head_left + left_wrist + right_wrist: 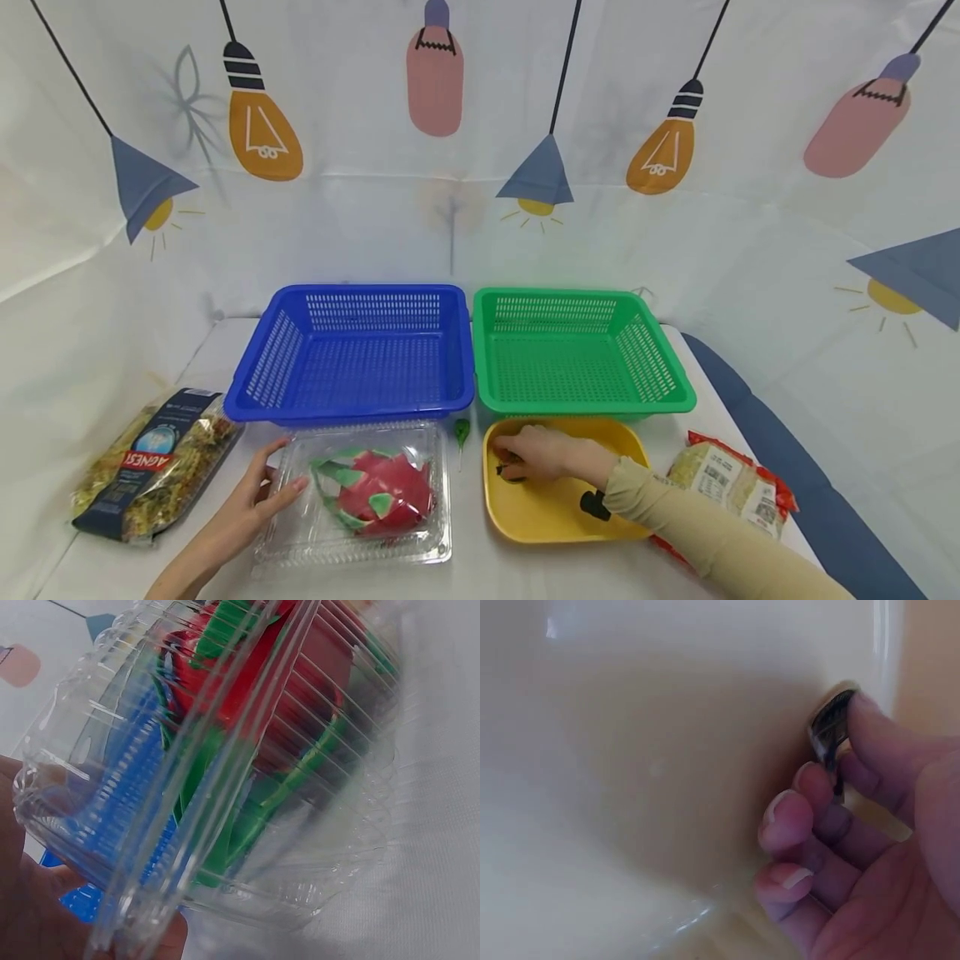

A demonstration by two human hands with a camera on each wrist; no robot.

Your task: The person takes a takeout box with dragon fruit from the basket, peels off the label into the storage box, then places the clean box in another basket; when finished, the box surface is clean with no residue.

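A clear plastic clamshell container (442,533) lies on the table with a red dragon fruit (386,492) with green scales inside. My left hand (251,500) grips its left edge, the thumb over the lid; the left wrist view shows the ribbed edge between thumb and fingers. Inside the yellow tray (555,521), my right hand (543,454) pinches a small dark, shiny object (831,724) between thumb and fingers near the left wall. Its kind cannot be made out, and the fingers partly hide it.
Behind stand a blue basket (352,412) and a green basket (592,407). A pasta bag (153,458) lies far left, a red-edged clear bag (723,479) right of the tray, partly under the right sleeve. A small green item (461,431) sits between container and tray.
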